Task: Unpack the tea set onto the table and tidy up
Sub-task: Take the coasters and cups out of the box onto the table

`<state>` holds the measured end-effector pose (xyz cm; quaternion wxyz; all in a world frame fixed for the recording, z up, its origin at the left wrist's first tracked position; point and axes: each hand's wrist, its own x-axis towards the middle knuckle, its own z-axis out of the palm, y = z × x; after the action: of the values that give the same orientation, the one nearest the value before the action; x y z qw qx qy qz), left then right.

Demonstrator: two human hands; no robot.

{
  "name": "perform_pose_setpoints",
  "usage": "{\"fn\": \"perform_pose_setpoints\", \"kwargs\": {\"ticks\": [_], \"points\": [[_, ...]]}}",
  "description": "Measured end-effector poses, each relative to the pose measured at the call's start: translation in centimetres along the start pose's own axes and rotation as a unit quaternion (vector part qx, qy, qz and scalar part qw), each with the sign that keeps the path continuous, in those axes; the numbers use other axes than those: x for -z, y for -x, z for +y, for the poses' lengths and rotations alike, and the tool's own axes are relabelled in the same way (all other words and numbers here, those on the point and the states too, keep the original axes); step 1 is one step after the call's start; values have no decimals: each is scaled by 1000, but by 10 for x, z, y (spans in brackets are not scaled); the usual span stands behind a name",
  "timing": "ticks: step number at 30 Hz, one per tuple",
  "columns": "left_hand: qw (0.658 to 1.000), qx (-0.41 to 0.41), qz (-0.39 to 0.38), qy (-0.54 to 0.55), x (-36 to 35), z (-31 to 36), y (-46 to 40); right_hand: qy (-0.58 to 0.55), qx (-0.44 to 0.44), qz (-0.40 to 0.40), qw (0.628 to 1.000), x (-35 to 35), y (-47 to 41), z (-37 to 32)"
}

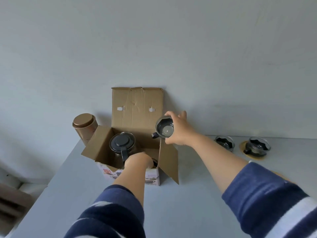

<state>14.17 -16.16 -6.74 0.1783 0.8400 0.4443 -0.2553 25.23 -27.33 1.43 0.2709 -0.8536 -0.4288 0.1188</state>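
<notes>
Unpacking looks roughly half done: two glass cups point(224, 143) point(258, 146) already stand on the bench point(188, 203), well right of the cardboard box point(137, 127). The right hand point(178, 130) grips a third clear, dark-handled cup point(165, 129) above the box's right edge. Inside the box sits the dark-lidded glass teapot point(122, 144); the left hand point(139, 161) reaches in beside it, its grip hidden.

Open cardboard box point(137, 107) holds black-lidded teapot point(122, 143); two glass cups point(224, 142) on table, possibly empty.
</notes>
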Motion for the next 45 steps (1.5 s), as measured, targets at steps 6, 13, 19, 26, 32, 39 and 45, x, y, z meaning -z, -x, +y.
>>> {"fn": "perform_pose_setpoints", "kwargs": {"ticks": [6,13,19,26,32,39,45], "points": [[996,-24,76,28,12,-5,21,-55,-50,-8,997,40,37,49],[958,-46,280,37,60,13,94,-83,-118,15,989,71,88,99],[939,-127,314,62,58,75,125,-95,-168,20,981,102,128,148],[952,-190,230,67,-9,158,128,-93,-231,35,968,116,163,215],[963,-215,150,61,-69,202,114,-103,-276,21,955,111,187,270],[969,-214,96,74,-105,217,100,-118,-287,-2,951,85,199,304],[972,-203,85,77,-111,220,97,-109,-291,-17,950,83,196,308]]}}
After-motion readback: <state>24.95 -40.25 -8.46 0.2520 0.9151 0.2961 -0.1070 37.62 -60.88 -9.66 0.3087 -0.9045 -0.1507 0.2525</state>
